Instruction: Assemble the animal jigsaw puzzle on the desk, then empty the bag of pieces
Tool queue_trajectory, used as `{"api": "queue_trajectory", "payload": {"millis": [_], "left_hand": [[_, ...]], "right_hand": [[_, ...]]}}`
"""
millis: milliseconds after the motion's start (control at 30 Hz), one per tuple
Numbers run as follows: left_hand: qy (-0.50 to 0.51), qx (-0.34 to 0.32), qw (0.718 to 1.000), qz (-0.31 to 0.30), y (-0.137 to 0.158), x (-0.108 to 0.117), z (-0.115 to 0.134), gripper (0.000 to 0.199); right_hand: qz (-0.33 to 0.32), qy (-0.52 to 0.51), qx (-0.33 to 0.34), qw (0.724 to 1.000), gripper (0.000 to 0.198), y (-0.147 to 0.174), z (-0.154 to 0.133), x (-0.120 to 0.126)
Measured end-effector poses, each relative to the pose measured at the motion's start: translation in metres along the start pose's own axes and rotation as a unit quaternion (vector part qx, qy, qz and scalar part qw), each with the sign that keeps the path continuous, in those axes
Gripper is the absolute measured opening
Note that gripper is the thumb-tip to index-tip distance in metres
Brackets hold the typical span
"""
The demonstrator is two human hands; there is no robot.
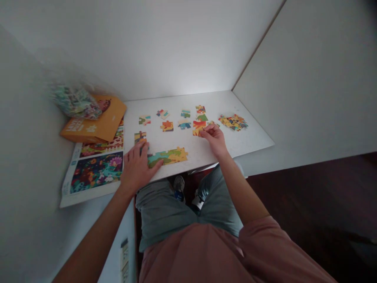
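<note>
My left hand (137,166) lies flat with fingers spread at the left end of a joined puzzle strip (173,155), covering part of it. Just above its fingertips is a puzzle piece with orange and blue parts (140,136). My right hand (216,138) is closed in a pinch on the edge of a yellow-orange puzzle piece (198,131). Loose pieces lie around it: a green one (202,117), a blue one (184,124) and an orange one (167,126). Another piece behind my right fingers is partly hidden.
A pile of puzzle pieces (233,122) sits on the right of the white table (203,153). On the left, an orange puzzle box (91,129) and a clear bag of pieces (75,103) rest on a printed picture sheet (97,171). Walls border the table.
</note>
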State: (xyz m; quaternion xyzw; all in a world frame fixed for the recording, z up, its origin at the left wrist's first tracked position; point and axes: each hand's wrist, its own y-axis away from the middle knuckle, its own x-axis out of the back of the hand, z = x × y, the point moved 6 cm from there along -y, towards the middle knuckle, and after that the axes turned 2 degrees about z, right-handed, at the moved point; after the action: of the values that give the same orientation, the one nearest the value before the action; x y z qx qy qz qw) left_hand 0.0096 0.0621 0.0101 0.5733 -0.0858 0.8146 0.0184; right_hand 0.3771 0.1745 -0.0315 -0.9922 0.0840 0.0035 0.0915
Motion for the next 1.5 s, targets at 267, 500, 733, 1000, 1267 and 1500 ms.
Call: {"api": "queue_trajectory", "payload": {"millis": [267, 500, 733, 1000, 1267, 1500], "left_hand": [[-0.02, 0.005, 1.0, 0.016, 0.0, 0.001, 0.001, 0.093], [-0.033, 0.015, 0.999, 0.007, 0.0, 0.002, 0.005, 0.092], [-0.037, 0.029, 0.999, -0.012, 0.0, 0.0, 0.005, 0.096], [-0.026, 0.033, 0.999, -0.011, 0.0, -0.002, 0.004, 0.097], [-0.02, 0.023, 0.999, -0.01, 0.001, -0.002, 0.003, 0.094], [-0.011, 0.017, 1.0, -0.007, 0.002, 0.001, 0.005, 0.089]], "right_hand": [[-0.019, 0.021, 0.032, 0.999, 0.086, 0.024, -0.001, -0.01], [-0.061, 0.05, 0.029, 0.997, 0.073, 0.029, -0.007, -0.015], [-0.204, 0.237, 0.035, 0.949, 0.055, 0.059, -0.018, -0.004], [-0.242, 0.429, 0.117, 0.863, 0.05, 0.07, -0.026, -0.013], [-0.256, 0.451, 0.145, 0.843, 0.04, 0.077, -0.028, -0.015], [-0.237, 0.441, 0.143, 0.854, 0.035, 0.053, -0.033, -0.04]]}}
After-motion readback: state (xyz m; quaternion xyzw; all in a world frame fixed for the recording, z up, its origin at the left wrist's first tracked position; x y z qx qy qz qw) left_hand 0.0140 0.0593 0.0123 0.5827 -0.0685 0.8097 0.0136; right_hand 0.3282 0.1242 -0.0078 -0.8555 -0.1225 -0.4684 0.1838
